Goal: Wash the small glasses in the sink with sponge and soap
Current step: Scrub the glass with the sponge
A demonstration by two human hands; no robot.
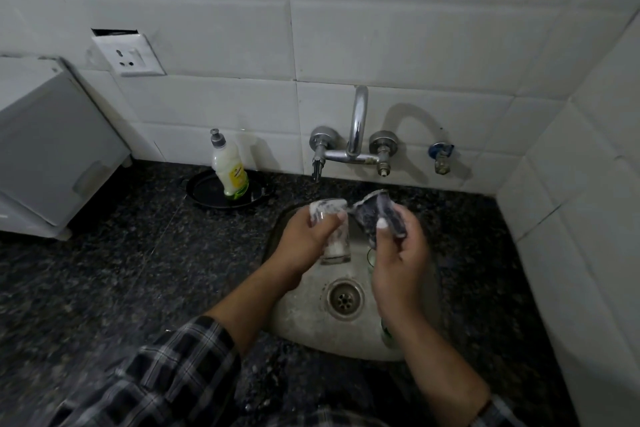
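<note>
- Two hands meet over the round steel sink [304, 333] at the centre of the frame, with the tap [358, 121] above them on the tiled wall.
- The left hand [308, 236] has its fingers curled round a small glass [335, 248] that is white with foam. It holds the glass in the air above the basin, just up-frame from the drain [344, 298].
- The glass's long axis runs nearly up and down the frame. Its foamy mouth is at the top, tipped slightly left, and its clear base points down toward the drain.
- The right hand [398, 260] pinches a dark, soapy sponge [381, 215] between thumb and fingers, with one lathered fingertip showing on its face.
- The sponge sits just right of the glass's mouth, at about the same height. Its left corner is almost at the rim, though I cannot tell whether the two touch.
- From there, I judge the next scrub needs only a short leftward move of the right hand, with the left turning the glass to meet it.
- The soap bottle [230, 170] stands well apart at centre left, nearer the left hand.
- A greenish object [370, 255] under the right hand is too hidden to name.
</note>
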